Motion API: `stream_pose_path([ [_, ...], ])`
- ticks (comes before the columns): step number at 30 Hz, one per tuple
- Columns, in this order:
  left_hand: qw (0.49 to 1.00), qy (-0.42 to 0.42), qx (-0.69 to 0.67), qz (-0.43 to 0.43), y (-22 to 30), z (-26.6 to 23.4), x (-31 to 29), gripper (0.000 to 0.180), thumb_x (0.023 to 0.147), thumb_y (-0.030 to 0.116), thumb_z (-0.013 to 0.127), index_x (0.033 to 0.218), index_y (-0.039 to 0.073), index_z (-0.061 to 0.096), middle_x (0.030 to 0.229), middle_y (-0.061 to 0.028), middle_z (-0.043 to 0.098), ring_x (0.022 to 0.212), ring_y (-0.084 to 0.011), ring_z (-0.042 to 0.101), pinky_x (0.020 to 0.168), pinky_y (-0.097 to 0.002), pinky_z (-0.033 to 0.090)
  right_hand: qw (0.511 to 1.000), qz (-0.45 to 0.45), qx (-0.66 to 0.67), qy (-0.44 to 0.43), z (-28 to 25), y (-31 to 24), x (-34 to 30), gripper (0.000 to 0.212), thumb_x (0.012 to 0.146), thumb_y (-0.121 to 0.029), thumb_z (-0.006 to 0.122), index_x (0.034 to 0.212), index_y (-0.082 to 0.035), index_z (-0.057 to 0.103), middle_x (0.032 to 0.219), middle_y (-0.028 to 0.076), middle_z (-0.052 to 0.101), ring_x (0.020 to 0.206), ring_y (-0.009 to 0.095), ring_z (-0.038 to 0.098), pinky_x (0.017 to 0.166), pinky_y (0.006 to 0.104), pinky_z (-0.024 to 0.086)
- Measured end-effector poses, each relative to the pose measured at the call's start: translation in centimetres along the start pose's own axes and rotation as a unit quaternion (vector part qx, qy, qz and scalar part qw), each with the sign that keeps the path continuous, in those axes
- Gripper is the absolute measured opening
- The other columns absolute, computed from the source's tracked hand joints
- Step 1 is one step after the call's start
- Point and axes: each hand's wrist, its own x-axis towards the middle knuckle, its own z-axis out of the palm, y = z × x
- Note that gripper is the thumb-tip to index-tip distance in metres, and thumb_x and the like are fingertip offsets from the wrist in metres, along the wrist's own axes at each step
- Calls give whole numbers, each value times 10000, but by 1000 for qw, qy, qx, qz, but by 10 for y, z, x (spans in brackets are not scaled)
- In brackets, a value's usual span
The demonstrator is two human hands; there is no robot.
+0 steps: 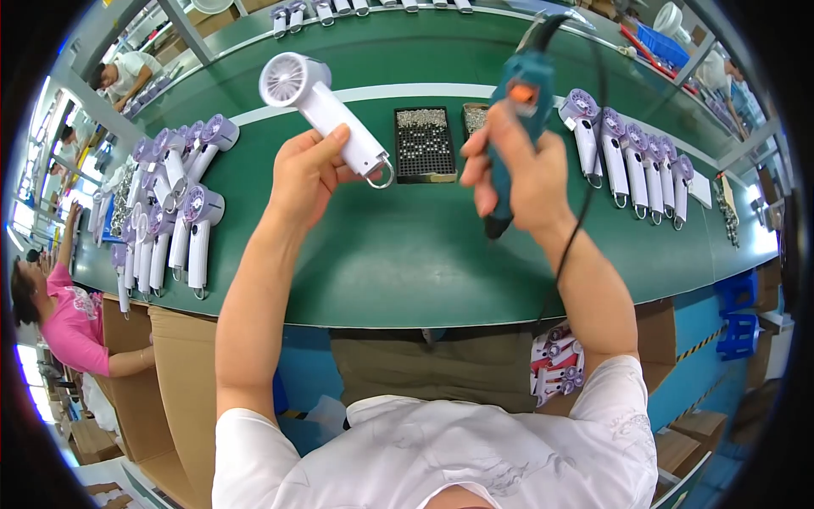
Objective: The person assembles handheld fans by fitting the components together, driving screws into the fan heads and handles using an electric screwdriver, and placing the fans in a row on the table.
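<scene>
Above the green bench [407, 254], left hand [307, 174] wrapped around the handle of a white handheld fan [318, 102], lifted clear, fan head far-left of the hand, metal loop end pointing right. Right hand [517, 174] closed on a teal electric screwdriver [519, 110], held upright just right of the fan, apart from it. Black screw tray [424, 144] lies on the bench between the hands; purple-headed fans in rows far left [174, 212] and right [632, 165].

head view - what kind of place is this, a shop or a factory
Most likely a factory assembly line. The left hand holds a white handheld fan, the right hand a teal corded power screwdriver; rows of matching fans line the long green bench beside a screw tray.
</scene>
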Motion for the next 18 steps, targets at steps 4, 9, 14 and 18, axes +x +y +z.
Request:
stream_pose_path([
  [4,996,38,39,-76,-22,-19,15,306,1009,200,623,1050,-103,617,944,-189,719,789,-257,737,703,-390,622,996,-65,21,53,1,-12,41,684,970,-687,529,899,-10,593,625,89,573,410,168,521,419,327,469],
  [9,986,27,68,-149,-37,-14,7,333,986,213,651,1020,-118,634,899,-198,713,713,-251,725,667,-364,624,987,-154,50,-5,9,-3,87,1095,824,-948,187,1137,22,586,702,63,575,507,152,538,518,330,496],
  [14,981,18,76,-177,-40,-22,7,347,988,216,655,1074,-118,615,990,-216,721,871,-279,748,806,-392,623,980,-165,113,13,49,10,102,959,949,-833,195,1286,-14,564,688,54,579,507,139,544,499,257,464],
  [18,978,8,51,-201,-37,-20,6,379,988,214,657,1125,-135,599,1055,-231,714,949,-302,747,854,-392,614,956,-160,245,-30,55,22,106,922,979,-792,225,1340,-4,539,713,61,589,529,139,556,513,252,475],
])
